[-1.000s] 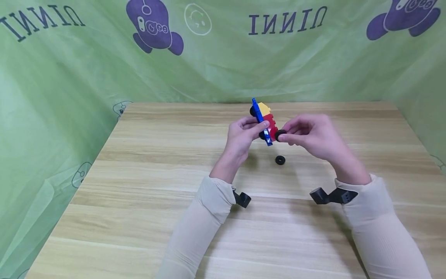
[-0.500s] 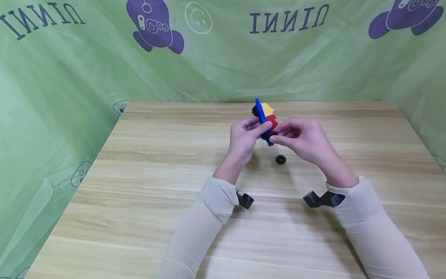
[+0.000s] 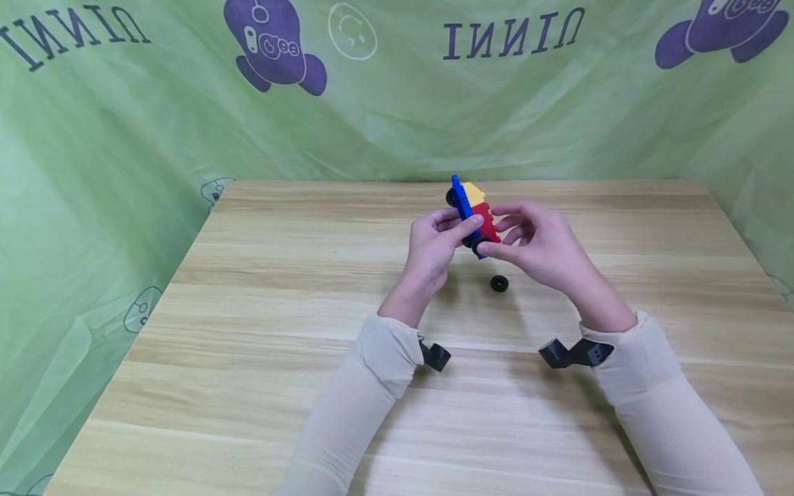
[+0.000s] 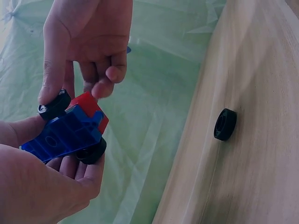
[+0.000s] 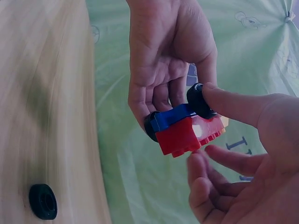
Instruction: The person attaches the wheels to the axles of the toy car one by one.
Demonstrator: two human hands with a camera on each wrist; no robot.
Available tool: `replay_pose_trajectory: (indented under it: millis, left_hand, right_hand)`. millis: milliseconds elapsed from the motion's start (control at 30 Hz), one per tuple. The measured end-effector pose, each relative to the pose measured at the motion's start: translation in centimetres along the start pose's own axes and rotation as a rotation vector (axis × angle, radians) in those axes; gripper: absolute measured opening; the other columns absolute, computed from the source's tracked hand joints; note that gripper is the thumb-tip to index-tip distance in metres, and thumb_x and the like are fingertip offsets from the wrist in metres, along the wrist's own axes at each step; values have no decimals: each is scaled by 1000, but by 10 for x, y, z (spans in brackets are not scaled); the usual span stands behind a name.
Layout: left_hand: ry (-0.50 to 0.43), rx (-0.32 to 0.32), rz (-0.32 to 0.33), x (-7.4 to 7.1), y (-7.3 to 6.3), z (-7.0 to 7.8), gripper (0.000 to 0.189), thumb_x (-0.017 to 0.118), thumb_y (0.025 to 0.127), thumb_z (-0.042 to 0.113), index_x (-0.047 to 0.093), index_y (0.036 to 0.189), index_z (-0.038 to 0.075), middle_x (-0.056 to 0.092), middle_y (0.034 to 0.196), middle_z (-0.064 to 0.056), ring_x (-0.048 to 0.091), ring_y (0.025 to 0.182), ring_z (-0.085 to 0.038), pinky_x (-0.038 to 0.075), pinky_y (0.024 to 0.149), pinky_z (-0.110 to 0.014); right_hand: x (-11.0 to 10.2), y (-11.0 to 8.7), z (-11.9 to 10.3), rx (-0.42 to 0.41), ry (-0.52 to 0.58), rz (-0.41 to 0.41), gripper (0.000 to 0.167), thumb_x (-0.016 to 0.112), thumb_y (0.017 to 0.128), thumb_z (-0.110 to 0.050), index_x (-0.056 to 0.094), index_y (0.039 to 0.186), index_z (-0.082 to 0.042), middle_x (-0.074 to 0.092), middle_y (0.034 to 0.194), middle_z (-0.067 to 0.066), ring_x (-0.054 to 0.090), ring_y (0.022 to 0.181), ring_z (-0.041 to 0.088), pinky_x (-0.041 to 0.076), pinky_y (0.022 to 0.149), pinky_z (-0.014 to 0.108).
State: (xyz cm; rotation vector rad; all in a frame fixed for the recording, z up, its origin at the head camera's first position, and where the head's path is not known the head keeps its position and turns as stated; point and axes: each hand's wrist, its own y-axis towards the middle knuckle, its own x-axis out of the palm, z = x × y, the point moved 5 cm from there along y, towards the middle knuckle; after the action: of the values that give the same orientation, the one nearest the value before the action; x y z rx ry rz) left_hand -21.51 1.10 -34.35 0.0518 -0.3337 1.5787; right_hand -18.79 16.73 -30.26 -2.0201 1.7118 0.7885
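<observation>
Both hands meet over the far half of the table, around a small toy car (image 3: pixel 461 198) held up off the surface and tilted. Left hand (image 3: pixel 429 251) grips it firmly, thumb across its side and fingers curled behind, around the blue base. Right hand (image 3: pixel 542 241) pinches lightly: its thumb presses on a black wheel (image 4: pixel 54 106) at the car's lower end, while its bent fingers sit against or just beside the studded red block (image 5: pixel 180 136). Yellow block (image 3: pixel 473 193) tops the upper end. Another wheel (image 4: pixel 93 151) shows by the left fingers, and one more (image 3: pixel 451 198) at the upper end. Thumbs and fingers stand in front of parts of the car, so its middle is partly hidden from the head view.

Just below the car, between the wrists, a loose tyre-like ring (image 3: pixel 499 283) lies on the wooden table (image 3: pixel 248 310), apart from either hand. Nearer the body, small black cameras (image 3: pixel 437 357) are strapped at the pale sleeves (image 3: pixel 366 375). Beyond the table's far edge hangs green cloth (image 3: pixel 384 124), creased, printed with purple figures (image 3: pixel 273 45) and mirrored lettering (image 3: pixel 511 36); it also covers the left and right sides.
</observation>
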Motion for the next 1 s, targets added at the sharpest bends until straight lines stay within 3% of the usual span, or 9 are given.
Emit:
replay_pose_trajectory:
  millis: [167, 367, 700, 1000]
  left_hand:
    - [-11, 2, -26, 1, 1, 0, 35, 80, 86, 10, 69, 118, 0, 70, 98, -6, 66, 89, -12, 58, 85, -26]
    - [-8, 0, -38, 3, 1, 1, 34, 78, 87, 6, 69, 119, -2, 69, 94, -5, 65, 87, -11, 57, 78, -22]
    - [-12, -18, -52, 8, -5, 7, 33, 74, 91, 4, 67, 121, -6, 72, 103, -15, 69, 82, -14, 60, 84, -30]
    - [101, -1, -60, 13, -11, 9, 33, 75, 90, 6, 68, 120, -6, 72, 108, -19, 68, 86, -14, 60, 85, -30]
  right_hand:
    - [3, 0, 0, -6, -51, -80, 68, 76, 90, -38, 53, 145, -7, 69, 120, 19, 67, 102, 30, 53, 79, 29]
    - [7, 0, -1, -9, -68, -132, 63, 70, 96, -36, 52, 145, -2, 67, 123, 19, 66, 105, 31, 52, 86, 38]
    - [8, -5, -11, 7, -82, -91, 59, 70, 95, -37, 56, 139, 1, 70, 110, 17, 66, 99, 29, 51, 74, 33]
    - [3, -10, -13, 83, -97, -105, 59, 72, 93, -36, 59, 135, 2, 71, 113, 19, 67, 101, 29, 52, 78, 32]
